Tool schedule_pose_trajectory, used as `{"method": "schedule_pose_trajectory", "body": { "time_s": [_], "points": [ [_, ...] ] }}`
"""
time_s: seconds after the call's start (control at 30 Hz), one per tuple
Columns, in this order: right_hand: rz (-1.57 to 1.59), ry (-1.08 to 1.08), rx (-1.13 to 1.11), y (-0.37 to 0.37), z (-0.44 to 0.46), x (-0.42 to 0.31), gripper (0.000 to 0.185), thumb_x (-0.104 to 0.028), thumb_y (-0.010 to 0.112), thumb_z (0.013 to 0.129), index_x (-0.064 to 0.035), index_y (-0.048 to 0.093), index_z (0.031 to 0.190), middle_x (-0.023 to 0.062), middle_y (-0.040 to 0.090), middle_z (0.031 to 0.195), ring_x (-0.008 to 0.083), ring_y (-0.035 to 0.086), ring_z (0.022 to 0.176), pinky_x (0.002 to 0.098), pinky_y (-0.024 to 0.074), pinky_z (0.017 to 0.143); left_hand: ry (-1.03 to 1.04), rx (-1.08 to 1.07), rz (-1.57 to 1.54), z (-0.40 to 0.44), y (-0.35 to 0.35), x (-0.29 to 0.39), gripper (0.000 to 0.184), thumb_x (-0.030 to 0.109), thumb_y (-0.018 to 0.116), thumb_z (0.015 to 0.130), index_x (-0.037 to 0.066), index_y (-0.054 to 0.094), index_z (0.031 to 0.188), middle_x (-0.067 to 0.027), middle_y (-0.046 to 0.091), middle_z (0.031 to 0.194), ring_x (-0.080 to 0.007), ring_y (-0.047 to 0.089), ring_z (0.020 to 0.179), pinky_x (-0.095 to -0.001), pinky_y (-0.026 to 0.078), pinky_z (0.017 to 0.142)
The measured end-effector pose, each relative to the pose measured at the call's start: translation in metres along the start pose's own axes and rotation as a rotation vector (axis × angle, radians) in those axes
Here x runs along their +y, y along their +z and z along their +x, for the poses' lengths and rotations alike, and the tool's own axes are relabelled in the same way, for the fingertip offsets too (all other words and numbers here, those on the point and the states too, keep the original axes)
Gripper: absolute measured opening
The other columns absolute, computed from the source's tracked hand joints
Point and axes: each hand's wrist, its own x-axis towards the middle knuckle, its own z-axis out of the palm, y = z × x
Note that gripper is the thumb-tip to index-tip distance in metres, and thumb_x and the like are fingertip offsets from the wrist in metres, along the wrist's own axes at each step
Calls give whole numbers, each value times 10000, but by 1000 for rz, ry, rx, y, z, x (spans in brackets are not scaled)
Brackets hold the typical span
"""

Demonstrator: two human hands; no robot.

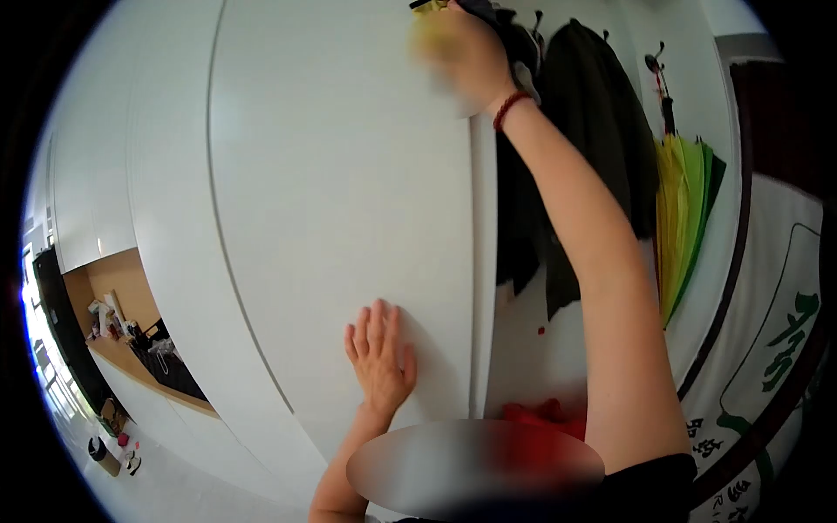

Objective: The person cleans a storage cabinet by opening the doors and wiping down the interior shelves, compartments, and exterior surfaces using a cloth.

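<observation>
My left hand [380, 362] lies flat against the lower part of a white cabinet door [340, 192], its fingers spread and pointing up. My right arm reaches up along the door's right edge, with a dark red bracelet [511, 111] round the wrist. At the top, my right hand [466, 57] is wrapped round something yellowish that is blurred, so its shape cannot be made out. Dark clothes [593, 122] hang from hooks just to the right of that hand.
A yellow-green umbrella [684, 218] hangs at the right, beside a white cloth [772, 288] with green and black writing. At the left, a wooden niche [131, 283] holds small items. A bin [104, 457] stands on the floor. Something red [545, 417] lies low behind my right arm.
</observation>
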Motion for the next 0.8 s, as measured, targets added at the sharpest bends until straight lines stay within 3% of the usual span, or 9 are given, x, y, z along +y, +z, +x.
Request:
{"method": "schedule_pose_trajectory", "body": {
  "time_s": [0.07,0.2,0.27,0.33,0.47,0.53,0.57,0.7,0.8],
  "points": [
    [186,-260,217,15,-47,17,281,-225,619,890,-64,600,1120,94,618,1072,274,598,948,365,493,842,-23,16,-7,-6,8,10,642,101,588,789,65,419,1407,-180,345,1487,-350,266,1396,-515,143,1137],
    [163,66,-170,5,-184,-22,600,-313,706,831,-109,464,1341,173,525,1286,346,526,1143,437,446,951,-59,54,16,-26,25,22,638,77,572,802,71,410,1418,-178,352,1484,-345,302,1383,-497,185,1127],
    [186,-66,-78,8,-254,-43,725,-281,720,815,-148,355,1427,232,285,1489,426,446,1240,436,422,1012,-100,49,-5,-43,33,31,640,64,567,802,75,406,1422,-182,349,1486,-344,307,1382,-495,189,1125],
    [357,-8,-166,15,-335,-66,725,-269,711,827,-140,347,1441,243,284,1482,391,389,1308,456,360,1057,-131,40,-39,-62,40,43,615,51,557,810,76,424,1411,-195,344,1485,-354,312,1379,-493,220,1113],
    [543,87,-383,10,-478,-106,601,-109,626,851,-197,426,1411,111,338,1493,293,430,1291,396,373,1067,-162,-55,-117,-97,51,67,573,0,574,804,54,478,1367,-209,331,1490,-388,319,1366,-468,281,1097],
    [381,-191,-385,7,-524,-104,556,-120,583,876,-221,439,1403,66,358,1491,263,435,1292,383,350,1089,-157,-124,-106,-108,50,74,560,-13,577,801,44,493,1351,-214,326,1493,-392,330,1358,-462,294,1092],
    [418,-270,-504,10,-536,-94,572,-115,505,919,-223,356,1460,37,291,1526,234,330,1384,391,322,1134,-156,-175,-96,-111,47,76,536,-14,574,804,35,510,1334,-216,323,1494,-390,337,1355,-459,306,1085],
    [917,-231,-710,32,-502,-42,461,-189,453,969,-206,392,1426,62,414,1466,250,415,1333,373,352,1116,-198,-268,-148,-124,43,73,515,-10,592,819,37,518,1327,-204,311,1510,-372,332,1371,-443,291,1108],
    [239,-332,-384,14,-408,-18,516,-181,489,943,-362,381,1413,-29,306,1526,224,453,1292,330,539,912,-262,-321,-125,-121,41,88,504,8,578,833,80,538,1330,-190,302,1516,-352,319,1383,-442,286,1113]
  ]
}}
